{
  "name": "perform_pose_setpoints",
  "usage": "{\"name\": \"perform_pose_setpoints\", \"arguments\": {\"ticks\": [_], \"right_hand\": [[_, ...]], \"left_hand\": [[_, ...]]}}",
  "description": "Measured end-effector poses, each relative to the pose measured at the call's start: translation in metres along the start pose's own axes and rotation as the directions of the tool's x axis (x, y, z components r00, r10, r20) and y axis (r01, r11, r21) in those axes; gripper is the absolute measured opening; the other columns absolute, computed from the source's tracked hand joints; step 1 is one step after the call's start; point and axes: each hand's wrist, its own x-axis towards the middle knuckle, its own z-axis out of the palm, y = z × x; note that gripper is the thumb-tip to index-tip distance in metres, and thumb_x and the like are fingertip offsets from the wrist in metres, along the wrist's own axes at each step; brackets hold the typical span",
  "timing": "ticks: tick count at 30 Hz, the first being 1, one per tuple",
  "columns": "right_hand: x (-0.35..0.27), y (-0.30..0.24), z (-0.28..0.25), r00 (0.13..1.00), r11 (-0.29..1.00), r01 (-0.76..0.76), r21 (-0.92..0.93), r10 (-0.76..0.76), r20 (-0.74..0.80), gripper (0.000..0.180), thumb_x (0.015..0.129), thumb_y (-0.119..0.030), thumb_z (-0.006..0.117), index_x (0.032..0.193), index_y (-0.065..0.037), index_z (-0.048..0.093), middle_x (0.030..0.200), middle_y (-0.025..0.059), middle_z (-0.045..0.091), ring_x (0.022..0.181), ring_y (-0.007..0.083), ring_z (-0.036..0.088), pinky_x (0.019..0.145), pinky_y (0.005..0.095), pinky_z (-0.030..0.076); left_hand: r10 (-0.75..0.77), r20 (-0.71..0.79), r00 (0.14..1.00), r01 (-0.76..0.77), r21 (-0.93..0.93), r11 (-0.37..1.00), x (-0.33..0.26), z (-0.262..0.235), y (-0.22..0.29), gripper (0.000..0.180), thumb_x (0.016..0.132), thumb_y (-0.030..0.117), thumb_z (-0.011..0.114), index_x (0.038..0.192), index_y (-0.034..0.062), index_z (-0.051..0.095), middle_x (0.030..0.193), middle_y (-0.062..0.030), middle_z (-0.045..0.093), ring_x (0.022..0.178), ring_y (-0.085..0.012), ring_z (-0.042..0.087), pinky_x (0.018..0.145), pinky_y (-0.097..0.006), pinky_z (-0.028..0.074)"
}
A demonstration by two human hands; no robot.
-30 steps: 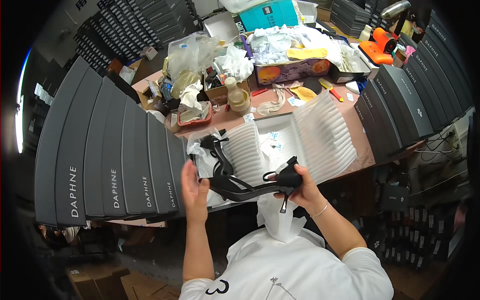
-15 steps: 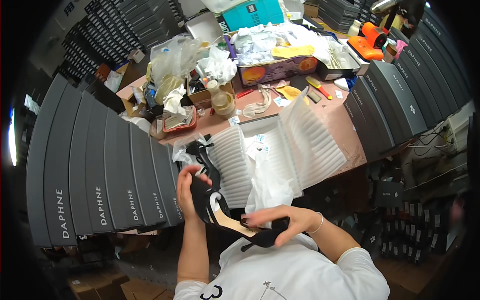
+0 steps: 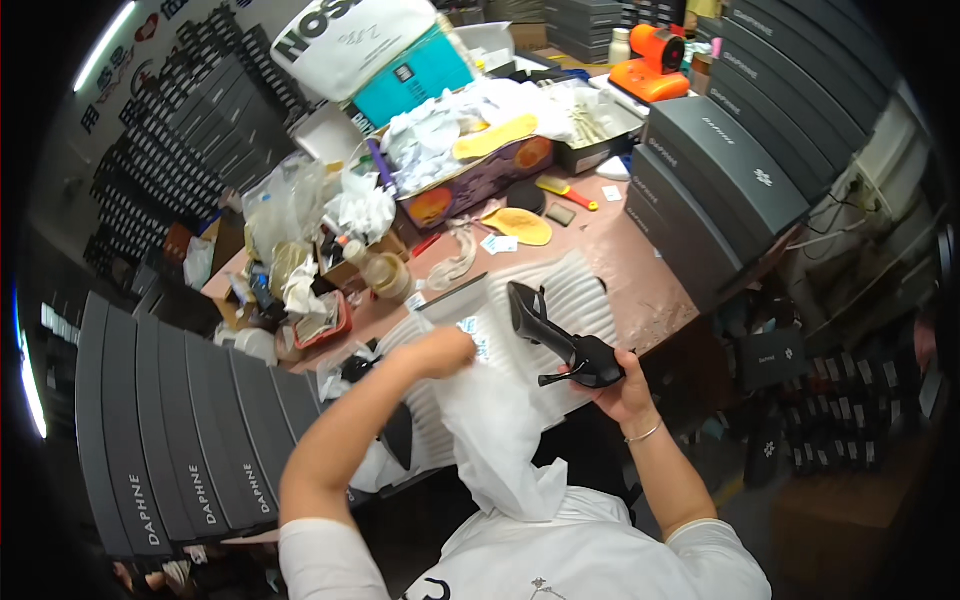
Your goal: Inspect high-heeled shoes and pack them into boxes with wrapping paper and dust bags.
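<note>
My right hand (image 3: 622, 388) grips a black high-heeled shoe (image 3: 590, 362) by its toe end, with the slim heel and strap showing, above the right side of the open shoebox. My left hand (image 3: 445, 352) is curled closed over white tissue paper (image 3: 490, 425), beside small printed packets (image 3: 474, 340). What its fingers pinch is hidden. The tissue spills over the box's near edge toward my shirt. White ribbed foam sheet (image 3: 570, 290) lines the box. A second black shoe (image 3: 397, 437) lies at the box's left, partly covered by my left forearm.
Dark grey shoeboxes line the left (image 3: 180, 430) and are stacked at the right (image 3: 740, 150). Behind are a carton of white paper (image 3: 470, 180), a glue jar (image 3: 385, 275), yellow insoles (image 3: 520, 226), a yellow-and-red brush (image 3: 567, 192) and an orange device (image 3: 650, 70).
The shoe, earlier between both hands near my chest, has moved right and forward in my right hand. My left hand has let go and reached across to the tissue. The view has turned.
</note>
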Motion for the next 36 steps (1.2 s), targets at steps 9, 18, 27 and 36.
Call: {"name": "perform_pose_setpoints", "arguments": {"ticks": [9,18,27,36], "right_hand": [[-0.007,-0.005,-0.009,0.995,0.823,0.051,0.566,0.005,-0.098,0.042,0.085,-0.043,0.056,0.116,-0.016,0.061,0.107,0.0109,0.063,0.097,0.0334,0.062,0.069,0.0311,0.059],[-0.03,-0.015,0.0,1.0,0.854,0.01,0.521,-0.006,-0.009,0.045,0.085,-0.044,0.055,0.116,-0.011,0.06,0.107,0.0131,0.063,0.096,0.035,0.062,0.069,0.0326,0.06],[-0.111,-0.064,0.103,0.894,0.864,0.34,-0.372,-0.175,0.412,0.062,0.079,-0.044,0.053,0.093,0.016,0.063,0.087,0.0274,0.063,0.077,0.0411,0.066,0.064,0.0465,0.058],[-0.048,0.037,0.099,1.0,0.938,0.025,-0.347,-0.026,-0.001,0.04,0.091,-0.026,0.059,0.119,0.002,0.054,0.112,0.0083,0.06,0.1,0.0164,0.059,0.089,0.0341,0.05]], "left_hand": [[0.27,-0.865,0.423,0.158,0.364,0.918,-0.125,-0.138,0.101,0.013,0.069,0.003,0.068,0.08,0.0081,0.063,0.13,-0.0103,0.048,0.129,-0.0335,0.037,0.107,-0.049,0.027],[-0.89,-0.321,0.324,-0.65,-0.759,0.037,-0.094,0.104,0.072,0.03,0.095,0.026,0.055,0.09,-0.0017,0.065,0.094,-0.0052,0.063,0.084,-0.0129,0.057,0.075,-0.025,0.042],[-0.51,-0.842,0.175,-0.156,-0.535,0.83,-0.118,-0.002,0.107,0.018,0.08,0.002,0.063,0.098,-0.0015,0.065,0.098,-0.0123,0.064,0.069,-0.0201,0.059,0.061,-0.028,0.045],[-0.314,-0.921,0.231,-0.053,-0.334,0.941,-0.163,0.052,0.131,0.03,0.066,-0.009,0.06,0.095,-0.0045,0.062,0.118,-0.0207,0.057,0.068,-0.0297,0.063,0.059,-0.036,0.052]]}}
